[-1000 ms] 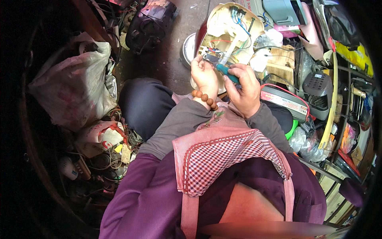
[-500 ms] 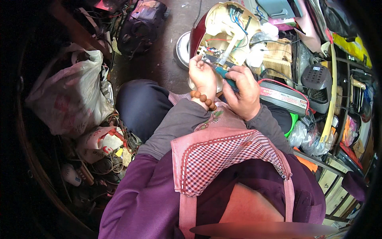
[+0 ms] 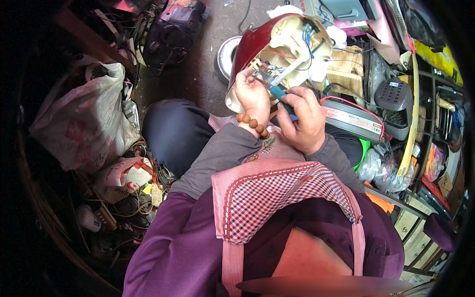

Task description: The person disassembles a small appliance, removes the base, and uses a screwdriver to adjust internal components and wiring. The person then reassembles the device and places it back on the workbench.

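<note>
In front of my knees an opened appliance housing [image 3: 251,45], dark red outside and cream inside, lies tilted with its hollow side facing me. Blue and red wires and a pale tube [image 3: 293,69] show within. My left hand [image 3: 252,91], a brown bead bracelet at its wrist, has its fingers closed at the housing's near edge, beside a grey strip. What exactly is pinched is partly hidden by the fingers. My right hand [image 3: 305,119] grips a screwdriver [image 3: 278,93] by its teal handle. Its shaft points toward the left fingertips, where the tip is hard to see.
A silver round pan-like part [image 3: 225,58] is behind the housing's left side. Wooden blocks [image 3: 345,69], a grey box-shaped device [image 3: 354,120] and a dark charger-like unit [image 3: 393,99] crowd the right. On the left are a white plastic bag [image 3: 89,119] and a black device [image 3: 178,32].
The housing has tipped and shifted, so more of its red outer shell shows. My hands and the screwdriver have moved only slightly.
</note>
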A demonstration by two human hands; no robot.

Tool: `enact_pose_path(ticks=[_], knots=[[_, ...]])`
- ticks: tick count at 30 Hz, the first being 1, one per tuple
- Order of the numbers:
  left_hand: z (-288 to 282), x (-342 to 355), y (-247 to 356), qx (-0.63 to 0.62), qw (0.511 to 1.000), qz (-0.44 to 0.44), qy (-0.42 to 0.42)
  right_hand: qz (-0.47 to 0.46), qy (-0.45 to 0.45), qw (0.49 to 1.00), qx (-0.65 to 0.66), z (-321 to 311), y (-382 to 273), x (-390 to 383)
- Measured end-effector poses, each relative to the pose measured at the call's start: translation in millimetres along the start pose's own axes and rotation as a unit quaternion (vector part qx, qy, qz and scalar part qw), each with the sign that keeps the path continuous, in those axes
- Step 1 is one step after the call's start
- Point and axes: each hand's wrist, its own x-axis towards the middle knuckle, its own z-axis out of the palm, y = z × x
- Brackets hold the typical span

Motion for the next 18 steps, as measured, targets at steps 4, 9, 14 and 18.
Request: enact_pose_path(ticks=[4,9,14,18], knots=[[-3,-11,30,-0.015,0.998,-0.042,-0.044,0.005,0.005,1.0,-0.002,3,4,-3],[-4,-11,33,-0.041,0.993,-0.091,-0.058,0.026,0.022,0.999,0.018,2,6,-6],[-7,-9,18,-0.032,0.995,-0.065,-0.066,0.026,0.029,0.999,0.022,1,9,-12],[-5,-12,26,-0.045,0.995,-0.065,-0.057,0.037,0.028,0.998,0.038,2,11,-12]])
